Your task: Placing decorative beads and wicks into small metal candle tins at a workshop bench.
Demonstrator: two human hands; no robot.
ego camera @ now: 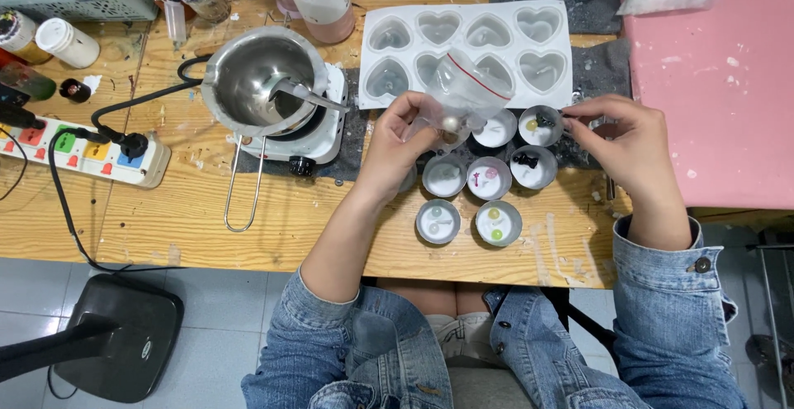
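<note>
Power strip lies at the left edge of the wooden table, its black cable running to a small white hotplate. On the hotplate stands a steel melting pot with a long wire handle hanging toward the table's near edge; a spoon rests inside it.

Left hand is closed on the lower part of a small clear plastic bag with a red seal strip, held above the table just in front of the white heart-shaped mould. A round pearl-like bead shows at the fingertips, at or just under the bag's bottom; whether it is inside the film cannot be told.

Bag judged very light, limp and slippery; best gripped by pinching the film near the seal. The bead would be hard, smooth and prone to roll, calling for a fingertip pinch.

Below the hands sit small metal cups filled with white wax, several carrying coloured decorations.

Right hand is pinched, thumb against fingertips, beside the upper-right cup; what it pinches is too small to tell. A pink mat covers the right side.
</note>
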